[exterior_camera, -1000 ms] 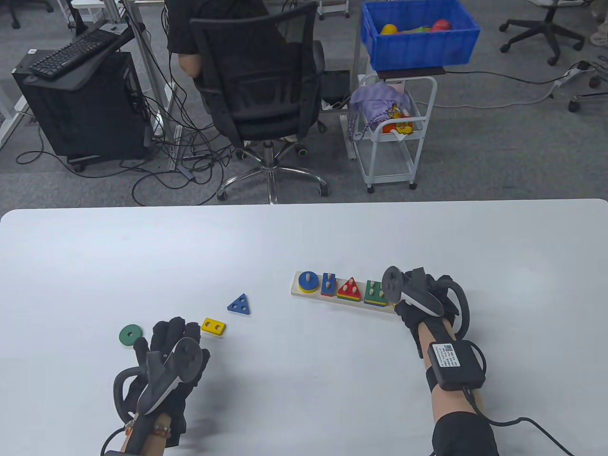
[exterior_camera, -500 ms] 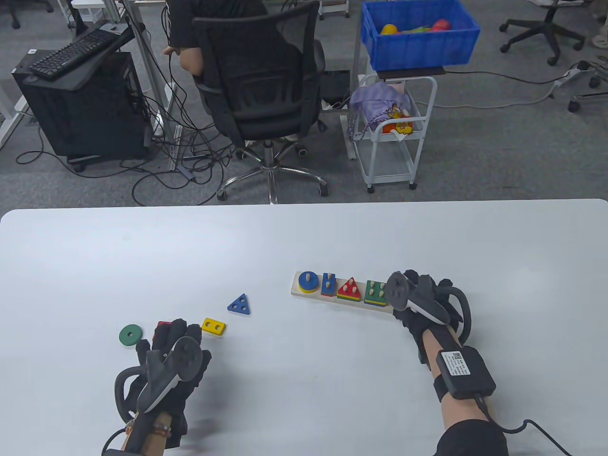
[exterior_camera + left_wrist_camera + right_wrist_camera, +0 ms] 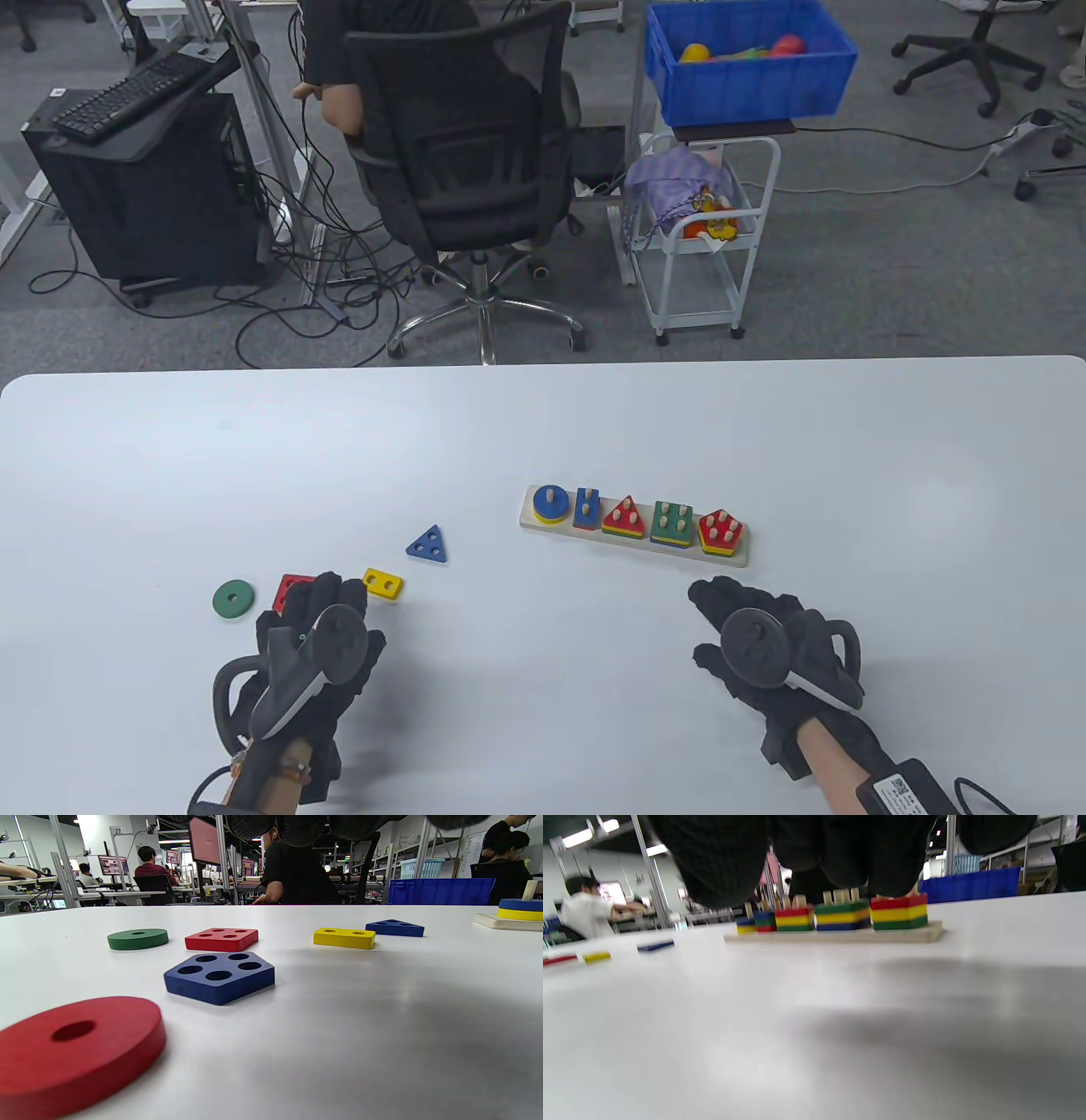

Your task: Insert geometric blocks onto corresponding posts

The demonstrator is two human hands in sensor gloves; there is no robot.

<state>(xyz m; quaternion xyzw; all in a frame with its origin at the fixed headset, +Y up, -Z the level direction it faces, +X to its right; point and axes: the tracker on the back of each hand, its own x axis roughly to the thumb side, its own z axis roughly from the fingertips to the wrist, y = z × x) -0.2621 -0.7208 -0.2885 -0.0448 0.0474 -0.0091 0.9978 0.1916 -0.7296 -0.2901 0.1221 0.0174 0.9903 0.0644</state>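
Note:
The wooden post board carries five stacks, topped by a blue ring, blue rectangle, red triangle, green square and red pentagon. Loose blocks lie at the left: blue triangle, yellow rectangle, red square, green ring. The left wrist view also shows a blue pentagon and a red ring, hidden under my left hand in the table view. My left hand is open and empty above them. My right hand is open and empty, nearer than the board.
The table's far edge borders a floor with an office chair and a white cart under a blue bin. The board shows ahead in the right wrist view.
My right hand has drawn back from the board's right end toward me, uncovering the red pentagon on its posts. My left hand has shifted slightly back, uncovering the red square.

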